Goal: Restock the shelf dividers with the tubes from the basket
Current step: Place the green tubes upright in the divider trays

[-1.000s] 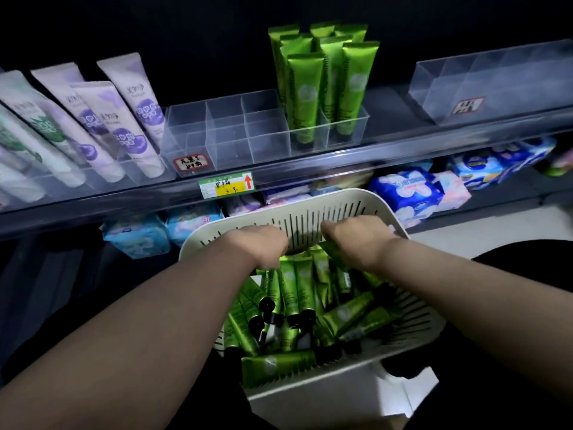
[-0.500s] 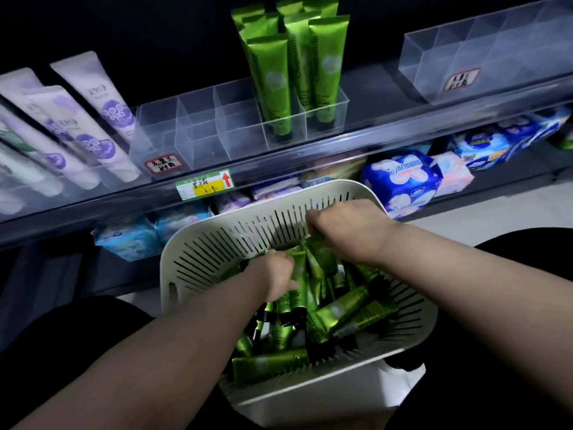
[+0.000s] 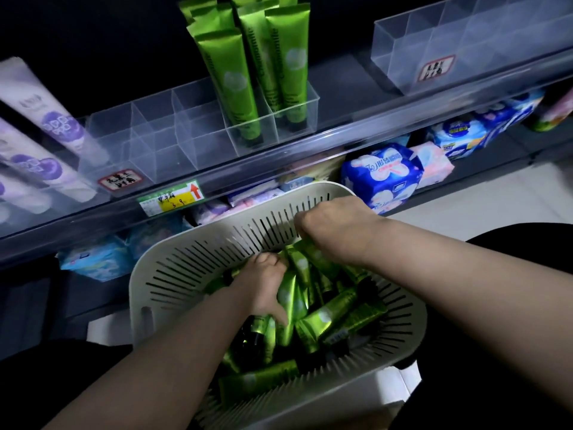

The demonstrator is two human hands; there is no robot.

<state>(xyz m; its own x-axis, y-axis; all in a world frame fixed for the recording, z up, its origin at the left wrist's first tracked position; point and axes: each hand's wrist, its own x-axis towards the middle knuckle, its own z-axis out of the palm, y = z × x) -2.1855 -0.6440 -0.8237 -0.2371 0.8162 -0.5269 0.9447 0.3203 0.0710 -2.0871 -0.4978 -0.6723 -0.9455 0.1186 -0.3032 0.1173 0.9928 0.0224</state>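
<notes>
1. The slotted basket [image 3: 173, 259] sits near and centre. Its far rim lies just below the shelf rail [image 3: 310, 156], and its far-left wall stands bare beside the hands.
2. The loose tubes [image 3: 341, 318], green with dark caps, lie piled over the basket's near and right parts.
3. The left hand [image 3: 263, 283] is down among them, its fingers curled round tubes. The right hand [image 3: 335, 225], knuckles up by the far rim, is clenched on tubes that stick out beneath it.
4. On the shelf, the divider tray [image 3: 173, 135] has open compartments at left and centre. The shelved tubes [image 3: 235, 85] stand upright in its right columns.
5. A second tray [image 3: 465, 51] sits far right, cut off by the frame edge.
6. Both hands' fingertips are hidden, so the number of tubes each holds cannot be told.
7. The top edge cuts off the tops of the shelved tubes. The purple tubes [image 3: 59, 125] at left are blurred and partly out of frame.
</notes>
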